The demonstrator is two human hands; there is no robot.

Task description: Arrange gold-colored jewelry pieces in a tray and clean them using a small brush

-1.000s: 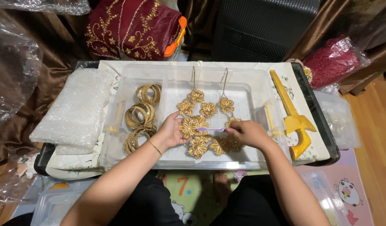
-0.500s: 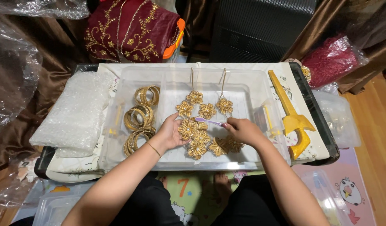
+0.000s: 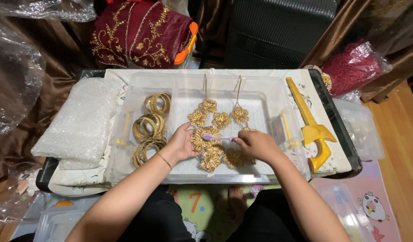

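Gold floral necklace [image 3: 217, 134] lies flat in the clear tray [image 3: 269, 96]. Left hand [image 3: 181, 144] presses one flower, fingers spread, steadying it; right hand [image 3: 255, 144] is clamped on a purple brush [image 3: 217, 138], bristles touching that flower. Bangles [image 3: 150, 127] lie beyond the left hand.

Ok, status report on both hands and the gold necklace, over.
Left hand steadies the gold necklace in the clear tray. Right hand holds a purple brush on it. Bangles alongside, nothing blocking.

Home floor workspace: child's play mat [image 3: 206, 201], brown curtains [image 3: 31, 89], wooden floor [image 3: 399, 125].
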